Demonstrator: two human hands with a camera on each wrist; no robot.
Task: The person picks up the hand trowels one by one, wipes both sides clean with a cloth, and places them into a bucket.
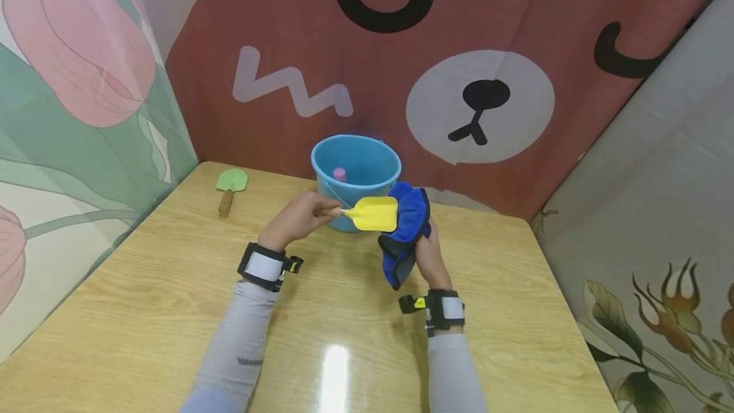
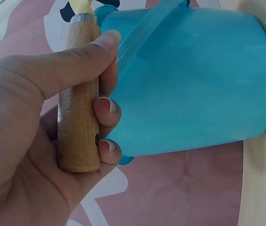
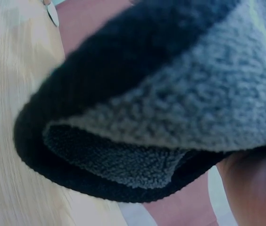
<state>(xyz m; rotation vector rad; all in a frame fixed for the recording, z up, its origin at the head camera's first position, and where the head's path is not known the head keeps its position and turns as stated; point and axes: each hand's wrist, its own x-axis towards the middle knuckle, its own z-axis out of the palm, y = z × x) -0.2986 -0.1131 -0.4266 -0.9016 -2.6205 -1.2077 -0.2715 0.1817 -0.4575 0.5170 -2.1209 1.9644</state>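
My left hand (image 1: 298, 217) grips the wooden handle (image 2: 78, 127) of a small yellow shovel (image 1: 375, 213), thumb and fingers wrapped round it. The shovel's blade points right and meets a blue cloth (image 1: 410, 215) with black edging in the head view. My right hand (image 1: 431, 257) holds this cloth bunched up from its right side; some fingers are hidden behind it. A grey fleecy side of the cloth (image 3: 203, 99) fills much of the right wrist view. Just behind both hands stands a light-blue bucket (image 1: 357, 139) with a pink object (image 1: 339, 174) inside.
A small green shovel (image 1: 232, 180) with a wooden handle lies at the back left of the wooden table (image 1: 172, 311). Printed curtains (image 1: 275, 30) hang close behind the bucket and along both sides.
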